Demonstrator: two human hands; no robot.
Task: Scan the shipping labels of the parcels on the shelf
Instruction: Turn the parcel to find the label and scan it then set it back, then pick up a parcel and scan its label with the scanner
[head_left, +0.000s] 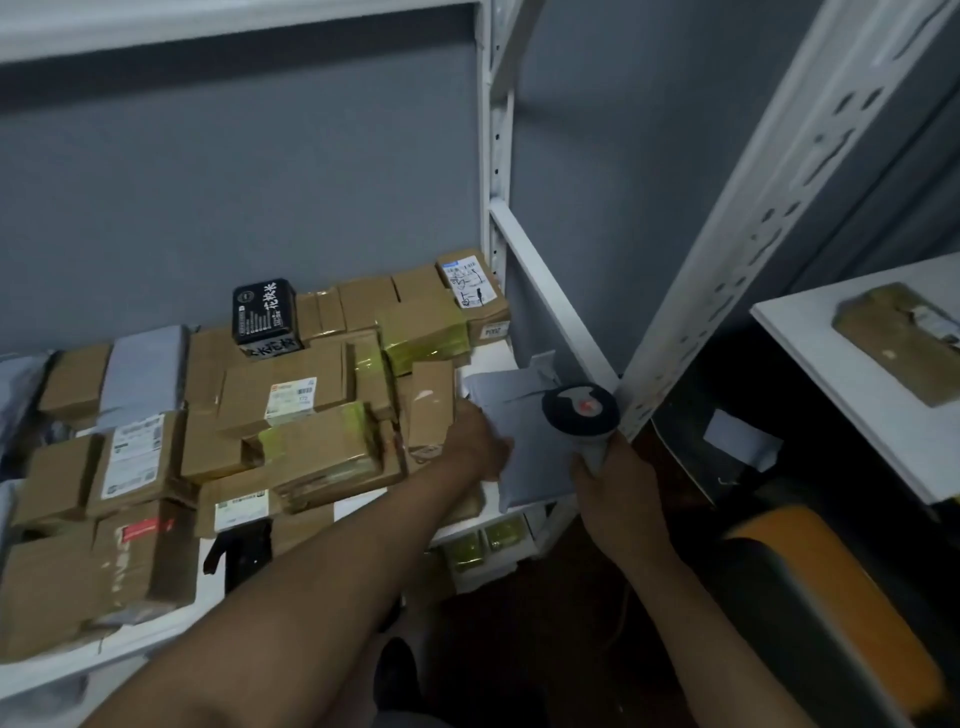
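Right hand (613, 480) grips the handle of the barcode scanner (581, 415), head up, a red light glowing on top, hovering over the grey poly mailer (524, 447) at the right end of the shelf (467, 525); left hand (480, 441) reaches across and lies on the mailer's left edge, right beside the stack of boxes, though the blur keeps me from saying whether the fingers are curled round it or just pressing flat. No label shows on the mailer's upper face, so my guess is it needs turning or lifting before the scanner can read anything. As for progress, hard to call: nothing here marks which parcels are already done. The cardboard parcels (291, 400) are heaped across the rest of the shelf, several with white labels facing up, a black box (266, 310) sitting on top at the back, more grey mailers (143, 374) on the far left. A few more packages sit on the level below. Over on the neighbouring white shelf (852, 384) to the right lies one taped parcel (898, 343), well apart from the rest. By the look of it, plenty of labels left to go, and this mailer is the one in hand
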